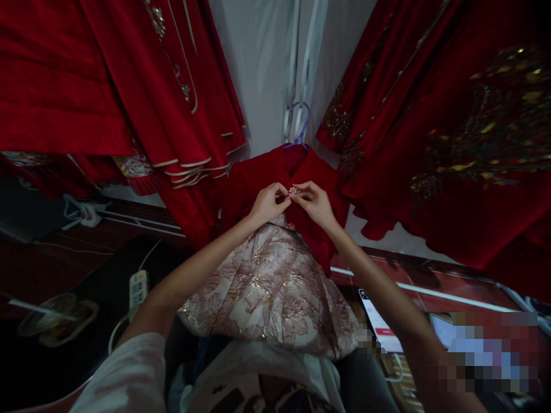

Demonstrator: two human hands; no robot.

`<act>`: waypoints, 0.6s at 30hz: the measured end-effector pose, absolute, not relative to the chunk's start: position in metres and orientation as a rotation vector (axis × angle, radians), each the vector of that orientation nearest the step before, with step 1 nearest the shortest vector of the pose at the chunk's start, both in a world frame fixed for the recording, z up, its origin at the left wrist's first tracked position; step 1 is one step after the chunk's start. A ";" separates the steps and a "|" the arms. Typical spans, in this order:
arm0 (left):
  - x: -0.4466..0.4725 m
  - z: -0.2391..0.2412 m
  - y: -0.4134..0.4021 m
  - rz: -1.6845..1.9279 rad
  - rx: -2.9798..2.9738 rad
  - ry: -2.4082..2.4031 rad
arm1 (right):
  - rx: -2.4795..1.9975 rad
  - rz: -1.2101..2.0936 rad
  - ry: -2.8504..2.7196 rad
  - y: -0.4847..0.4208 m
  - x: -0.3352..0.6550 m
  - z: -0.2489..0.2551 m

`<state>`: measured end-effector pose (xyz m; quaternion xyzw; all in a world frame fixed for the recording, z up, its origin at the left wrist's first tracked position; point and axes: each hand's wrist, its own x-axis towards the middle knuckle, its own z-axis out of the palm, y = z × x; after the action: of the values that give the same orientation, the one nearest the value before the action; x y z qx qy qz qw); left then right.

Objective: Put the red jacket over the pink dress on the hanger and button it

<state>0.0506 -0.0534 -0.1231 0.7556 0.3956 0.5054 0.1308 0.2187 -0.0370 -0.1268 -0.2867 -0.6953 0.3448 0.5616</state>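
Note:
A small red jacket (pixel 253 172) hangs in front of me on a blue hanger (pixel 302 123). My left hand (pixel 272 203) is closed in a pinch at the jacket's front opening, thumb against forefinger. Opposite it, my right hand (pixel 313 202) pinches a round ornate button (pixel 293 190), gold with pale beads. The fingertips of both hands nearly meet at this button, and the cloth between them is hidden. Lower on the front sits a second button (pixel 291 226). A pale pink and gold floral brocade skirt (pixel 275 287) spreads below the jacket over my lap.
Red embroidered garments hang at left (pixel 172 86) and right (pixel 430 172). White metal bars (pixel 303 57) stand behind the hanger. A power strip (pixel 138 287) and a plastic container (pixel 55 318) lie at left. A lit phone (pixel 379 321) lies beside my right forearm.

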 end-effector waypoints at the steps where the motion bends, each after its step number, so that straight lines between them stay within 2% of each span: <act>1: 0.050 -0.122 -0.054 1.449 2.201 1.146 | -0.677 0.822 -1.636 -0.037 0.219 -0.127; 18: 0.052 -0.106 -0.062 1.280 2.433 1.232 | -0.697 0.914 -1.646 -0.034 0.218 -0.129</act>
<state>0.0525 -0.0615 -0.1065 0.8059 0.4083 0.4240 0.0645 0.2176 -0.0338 -0.1285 -0.2928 -0.6917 0.3842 0.5369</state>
